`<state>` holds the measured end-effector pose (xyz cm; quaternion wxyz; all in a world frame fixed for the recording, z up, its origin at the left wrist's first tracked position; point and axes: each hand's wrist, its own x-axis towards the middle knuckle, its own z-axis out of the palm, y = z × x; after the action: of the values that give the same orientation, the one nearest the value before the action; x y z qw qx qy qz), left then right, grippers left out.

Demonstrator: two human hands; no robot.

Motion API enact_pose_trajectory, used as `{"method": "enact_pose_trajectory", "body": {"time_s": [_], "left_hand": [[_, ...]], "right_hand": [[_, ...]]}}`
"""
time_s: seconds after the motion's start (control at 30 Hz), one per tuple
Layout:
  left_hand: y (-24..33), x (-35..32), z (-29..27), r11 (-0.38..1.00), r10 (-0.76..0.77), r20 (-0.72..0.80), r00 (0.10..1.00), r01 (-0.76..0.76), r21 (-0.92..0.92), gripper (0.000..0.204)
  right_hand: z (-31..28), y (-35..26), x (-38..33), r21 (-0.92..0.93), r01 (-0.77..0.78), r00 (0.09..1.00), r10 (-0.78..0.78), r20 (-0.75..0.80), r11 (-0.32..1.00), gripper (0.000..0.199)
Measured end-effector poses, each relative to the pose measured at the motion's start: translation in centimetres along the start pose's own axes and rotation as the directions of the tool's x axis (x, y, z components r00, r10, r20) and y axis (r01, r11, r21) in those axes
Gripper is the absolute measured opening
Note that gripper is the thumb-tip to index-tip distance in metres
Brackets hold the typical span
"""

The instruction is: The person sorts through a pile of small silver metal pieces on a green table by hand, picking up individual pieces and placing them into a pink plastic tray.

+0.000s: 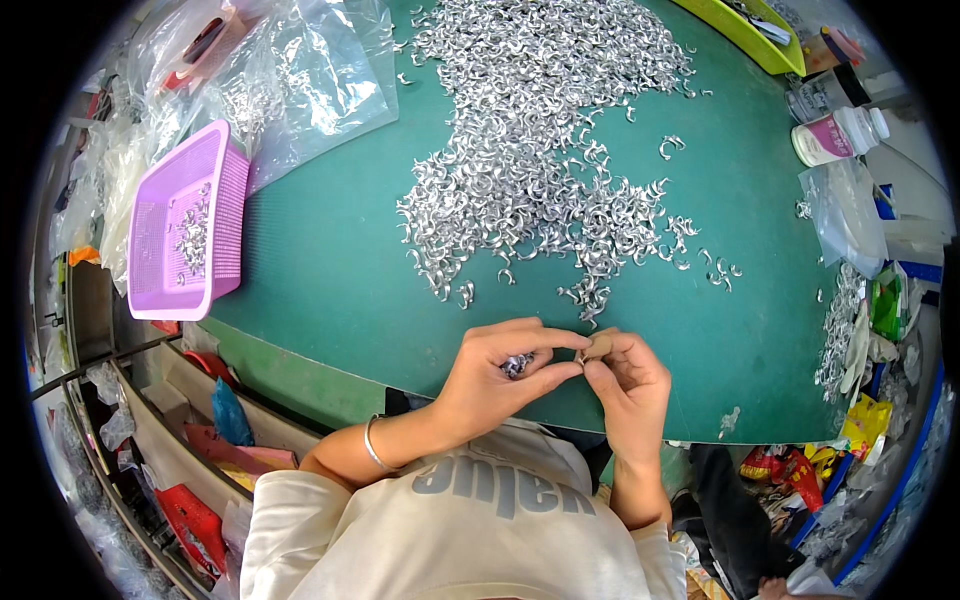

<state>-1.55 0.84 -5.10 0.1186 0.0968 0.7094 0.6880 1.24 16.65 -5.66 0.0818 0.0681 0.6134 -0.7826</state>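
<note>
Close to the table's near edge, my two hands meet fingertip to fingertip. Curled round several small silver curved metal pieces (517, 365), my left hand (500, 370) is closed, its thumb and index finger reaching toward the right fingertips. My right hand (630, 380) is closed in a pinch. At its fingertips shows a small tan piece (598, 346); whether it is held or worn on the finger I cannot tell. A tiny metal piece (582, 362) seems to sit between both hands' fingertips, mostly hidden. Beyond them spreads a large pile of similar silver curved pieces (540, 170).
A pink-purple plastic basket (225, 250) with some metal pieces stands left on the green table (330, 250). Behind it lies a clear plastic bag (340, 90). A yellow-green tray (740, 35) and a white bottle (840, 137) are at the right. Open drawers (270, 410) lie lower left.
</note>
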Motion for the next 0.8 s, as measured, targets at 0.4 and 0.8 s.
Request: {"method": "enact_pose_trajectory", "body": {"time_s": [0.4,0.8], "left_hand": [[2.1,-0.1,-0.3,0.894,-0.257,0.125,0.958,0.285,-0.345,0.013],[2.8,-0.3,-0.8,0.911,-0.217,0.166,0.962,0.261,-0.318,0.013]], "right_hand": [[1.1,-0.5,-1.0,0.057,0.241,0.967,-0.235,-0.098,0.969,0.036],[2.1,-1.6,-1.5,-0.245,0.4,0.883,-0.443,-0.157,0.883,0.033]]}}
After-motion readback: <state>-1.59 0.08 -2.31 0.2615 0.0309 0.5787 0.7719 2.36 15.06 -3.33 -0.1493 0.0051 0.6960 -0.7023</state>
